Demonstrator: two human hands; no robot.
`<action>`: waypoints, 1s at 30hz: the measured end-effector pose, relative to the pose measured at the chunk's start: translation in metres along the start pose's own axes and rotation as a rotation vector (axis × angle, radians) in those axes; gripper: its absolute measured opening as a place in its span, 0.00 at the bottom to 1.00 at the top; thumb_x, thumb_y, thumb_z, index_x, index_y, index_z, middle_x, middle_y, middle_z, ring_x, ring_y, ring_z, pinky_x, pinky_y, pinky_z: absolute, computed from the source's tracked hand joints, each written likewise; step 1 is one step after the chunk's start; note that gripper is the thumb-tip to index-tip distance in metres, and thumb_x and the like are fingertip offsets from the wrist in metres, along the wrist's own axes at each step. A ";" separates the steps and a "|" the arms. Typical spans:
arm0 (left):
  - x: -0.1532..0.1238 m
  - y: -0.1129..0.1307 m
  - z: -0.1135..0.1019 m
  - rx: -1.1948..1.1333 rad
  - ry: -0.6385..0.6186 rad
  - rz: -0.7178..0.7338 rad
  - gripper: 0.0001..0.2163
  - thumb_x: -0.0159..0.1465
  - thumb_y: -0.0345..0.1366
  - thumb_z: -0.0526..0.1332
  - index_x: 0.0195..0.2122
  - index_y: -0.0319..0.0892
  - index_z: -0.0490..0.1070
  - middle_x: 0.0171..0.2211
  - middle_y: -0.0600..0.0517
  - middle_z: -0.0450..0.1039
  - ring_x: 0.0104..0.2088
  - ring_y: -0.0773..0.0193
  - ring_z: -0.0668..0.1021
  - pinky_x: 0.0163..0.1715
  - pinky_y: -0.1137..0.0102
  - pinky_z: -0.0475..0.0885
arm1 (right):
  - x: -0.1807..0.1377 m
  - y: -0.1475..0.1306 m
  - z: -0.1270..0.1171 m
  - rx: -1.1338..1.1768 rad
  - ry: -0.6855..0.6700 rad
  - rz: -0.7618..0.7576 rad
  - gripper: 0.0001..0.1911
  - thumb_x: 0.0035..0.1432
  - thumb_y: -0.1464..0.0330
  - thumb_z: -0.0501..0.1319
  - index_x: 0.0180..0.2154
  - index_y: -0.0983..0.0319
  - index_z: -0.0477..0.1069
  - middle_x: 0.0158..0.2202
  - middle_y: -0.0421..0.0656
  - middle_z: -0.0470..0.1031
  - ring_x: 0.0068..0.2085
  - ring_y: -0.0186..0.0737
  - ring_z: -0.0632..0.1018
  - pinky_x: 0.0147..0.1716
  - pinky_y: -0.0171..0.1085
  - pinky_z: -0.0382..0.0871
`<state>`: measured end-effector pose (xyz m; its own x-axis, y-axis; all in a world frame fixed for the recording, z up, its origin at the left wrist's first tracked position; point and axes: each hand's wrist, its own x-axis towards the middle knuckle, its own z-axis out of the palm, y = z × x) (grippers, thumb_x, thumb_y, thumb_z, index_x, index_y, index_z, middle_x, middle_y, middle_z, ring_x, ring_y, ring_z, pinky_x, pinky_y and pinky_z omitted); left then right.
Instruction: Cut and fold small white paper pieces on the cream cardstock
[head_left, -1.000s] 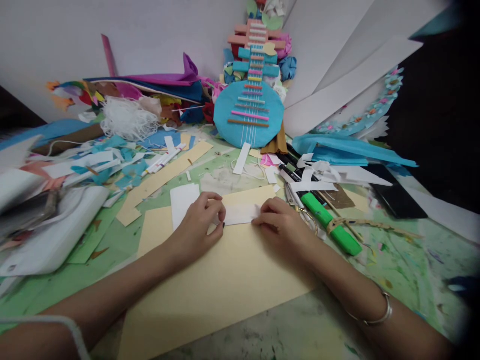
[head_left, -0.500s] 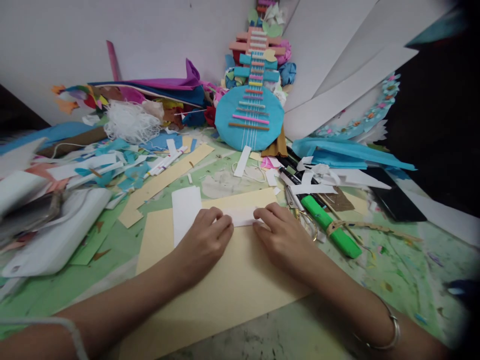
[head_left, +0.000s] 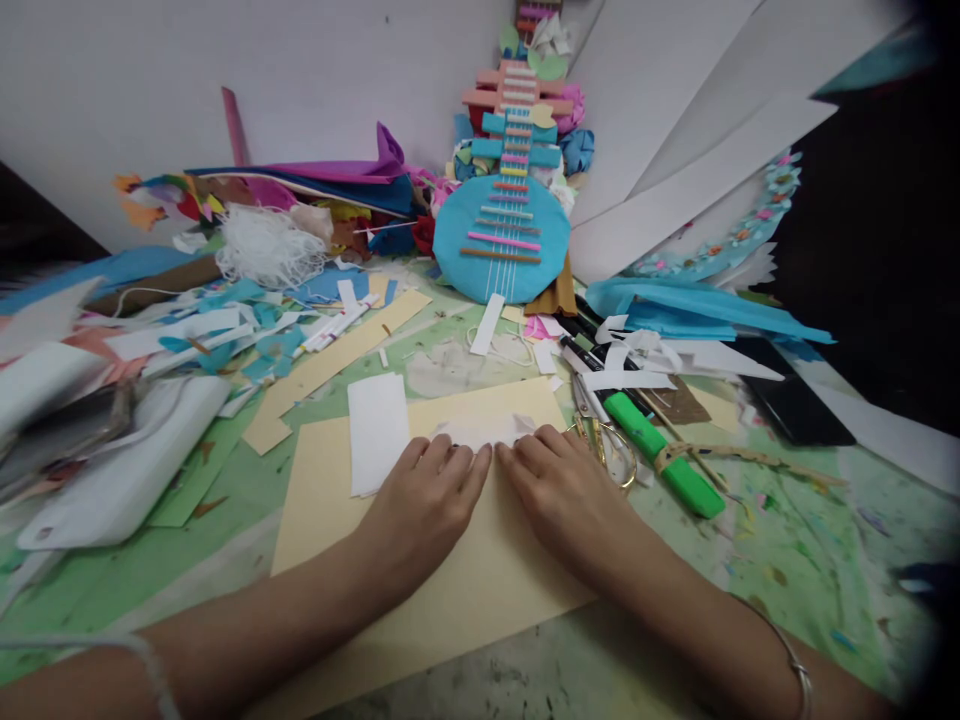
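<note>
Both hands meet over a small white paper piece point(head_left: 484, 432) on a cream sheet of card point(head_left: 420, 640). My left hand point(head_left: 431, 490) has its fingers bent and closed on the near edge of the paper. My right hand point(head_left: 559, 490) pinches the same edge from the other side, its fingertips almost touching the left ones. The far edge of the paper shows above the fingers; the near edge is hidden under them. A stack of white paper pieces point(head_left: 376, 430) lies on the card, left of my left hand.
Gold-handled scissors point(head_left: 596, 435) and a green clay block point(head_left: 664, 455) lie to the right. At the back stands a blue paper lute point(head_left: 501, 235). A black phone point(head_left: 795, 395) rests at far right. White string point(head_left: 270, 245) and paper scraps fill the left.
My hands have come closer together and slightly nearer me. The fingertips now press along the near edge of the white paper, where before they held its two ends.
</note>
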<state>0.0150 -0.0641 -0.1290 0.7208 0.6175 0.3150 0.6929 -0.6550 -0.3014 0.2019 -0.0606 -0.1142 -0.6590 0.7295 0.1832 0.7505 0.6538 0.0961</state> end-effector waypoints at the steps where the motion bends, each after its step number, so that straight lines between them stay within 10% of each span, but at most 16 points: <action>1: 0.000 0.000 0.000 -0.019 -0.012 -0.013 0.17 0.61 0.25 0.54 0.52 0.31 0.66 0.33 0.44 0.72 0.37 0.50 0.73 0.32 0.61 0.67 | 0.000 -0.001 -0.001 -0.005 -0.007 0.004 0.14 0.57 0.75 0.58 0.47 0.70 0.69 0.35 0.48 0.71 0.39 0.46 0.67 0.37 0.43 0.59; 13: -0.001 0.001 0.003 0.034 0.068 0.001 0.12 0.61 0.21 0.51 0.42 0.26 0.71 0.32 0.42 0.72 0.37 0.52 0.72 0.34 0.61 0.67 | 0.001 -0.001 -0.001 -0.023 0.010 0.047 0.07 0.55 0.77 0.58 0.35 0.66 0.74 0.34 0.47 0.72 0.39 0.48 0.68 0.36 0.44 0.57; 21: -0.001 -0.002 0.001 -0.032 0.041 -0.016 0.14 0.61 0.22 0.52 0.47 0.28 0.69 0.31 0.43 0.72 0.35 0.53 0.72 0.31 0.62 0.69 | 0.001 -0.008 -0.002 -0.014 0.006 0.030 0.17 0.57 0.76 0.58 0.49 0.69 0.69 0.35 0.47 0.72 0.38 0.46 0.68 0.38 0.43 0.57; 30: -0.005 -0.010 0.005 -0.043 0.101 -0.029 0.10 0.59 0.21 0.54 0.36 0.27 0.74 0.29 0.41 0.71 0.39 0.50 0.71 0.34 0.60 0.70 | 0.001 0.002 -0.001 -0.045 0.001 0.054 0.08 0.56 0.77 0.58 0.35 0.66 0.74 0.35 0.48 0.72 0.40 0.48 0.66 0.37 0.44 0.55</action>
<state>0.0048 -0.0583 -0.1324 0.6932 0.5908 0.4128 0.7104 -0.6568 -0.2530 0.2028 -0.0591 -0.1131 -0.6178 0.7629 0.1905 0.7862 0.6041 0.1301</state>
